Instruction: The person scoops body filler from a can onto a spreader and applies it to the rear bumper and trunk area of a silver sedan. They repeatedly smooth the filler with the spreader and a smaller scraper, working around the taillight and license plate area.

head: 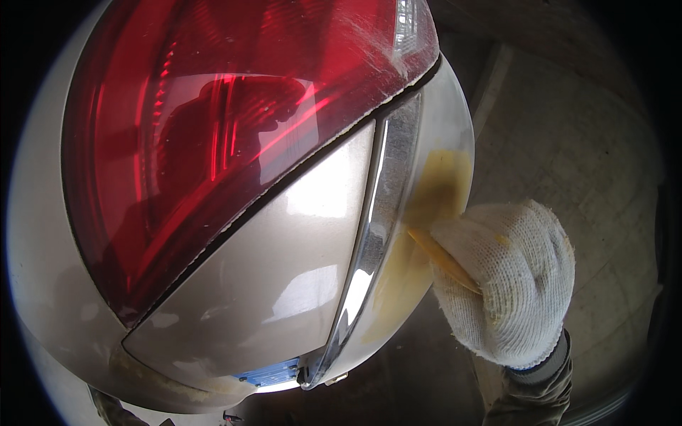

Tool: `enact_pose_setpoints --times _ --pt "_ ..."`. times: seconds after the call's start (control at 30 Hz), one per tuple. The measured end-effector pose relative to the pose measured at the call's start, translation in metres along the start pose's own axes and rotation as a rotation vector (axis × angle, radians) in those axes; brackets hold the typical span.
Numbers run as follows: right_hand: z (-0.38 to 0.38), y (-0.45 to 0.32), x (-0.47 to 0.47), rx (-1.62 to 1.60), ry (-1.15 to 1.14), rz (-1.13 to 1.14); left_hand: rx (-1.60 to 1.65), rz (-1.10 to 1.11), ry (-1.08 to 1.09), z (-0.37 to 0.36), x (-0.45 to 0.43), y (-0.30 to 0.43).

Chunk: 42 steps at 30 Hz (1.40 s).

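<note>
My right hand [503, 282], in a white knit glove, is at the right, closed around a thin yellow-stained flat piece [445, 261], perhaps a spreader or sanding pad. The piece's edge touches the car's rear body panel [373, 349] beside yellow filler patches [405, 282]. A chrome trim strip [373, 223] runs just left of the filler. Left of that is a large red tail light [213, 133] with scratches near its upper right corner. My left hand is out of view; a dark sleeve shows at the bottom left.
A blue licence plate [274, 373] sits under the panel at the bottom. Concrete floor [533, 154] lies to the right of the car. A small dark object [232, 418] with a red part is on the floor at the bottom edge. Brownish residue [160, 378] marks the lower left bodywork.
</note>
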State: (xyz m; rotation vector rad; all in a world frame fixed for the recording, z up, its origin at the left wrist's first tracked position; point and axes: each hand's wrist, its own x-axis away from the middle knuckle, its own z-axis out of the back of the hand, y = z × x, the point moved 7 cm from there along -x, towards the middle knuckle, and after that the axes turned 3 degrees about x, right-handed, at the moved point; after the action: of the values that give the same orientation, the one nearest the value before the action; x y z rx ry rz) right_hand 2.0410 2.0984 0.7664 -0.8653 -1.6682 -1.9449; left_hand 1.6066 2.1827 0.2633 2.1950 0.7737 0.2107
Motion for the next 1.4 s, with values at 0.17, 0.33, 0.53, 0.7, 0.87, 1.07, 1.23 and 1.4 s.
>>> enact_pose_setpoints --times 0.17,0.33,0.53,0.7,0.87,1.07,1.23,1.4 --pt "-0.001 -0.016 0.0 0.064 0.001 0.099 0.004 -0.003 0.007 0.002 0.002 0.0" --pt "0.0 -0.019 0.001 0.078 -0.038 0.12 0.014 -0.02 0.027 0.002 0.009 -0.001" --pt "0.039 0.032 0.019 -0.846 0.096 -0.585 0.028 -0.017 0.071 0.002 0.039 -0.003" --pt "0.023 0.023 0.055 -1.339 0.08 -1.055 0.046 -0.018 0.129 0.01 0.07 0.013" --pt "0.016 -0.009 0.059 -1.876 0.219 -0.932 0.161 -0.045 0.273 -0.015 0.132 0.057" --pt "0.015 -0.081 0.048 -1.99 0.333 -0.776 0.666 -0.73 0.622 -0.093 0.234 0.157" --pt "0.043 -0.117 0.042 -2.092 0.401 -0.584 0.652 -0.947 0.685 -0.135 0.281 0.206" --pt "0.065 -0.125 0.042 -1.982 0.563 -0.29 0.649 -0.825 0.606 -0.156 0.289 0.216"
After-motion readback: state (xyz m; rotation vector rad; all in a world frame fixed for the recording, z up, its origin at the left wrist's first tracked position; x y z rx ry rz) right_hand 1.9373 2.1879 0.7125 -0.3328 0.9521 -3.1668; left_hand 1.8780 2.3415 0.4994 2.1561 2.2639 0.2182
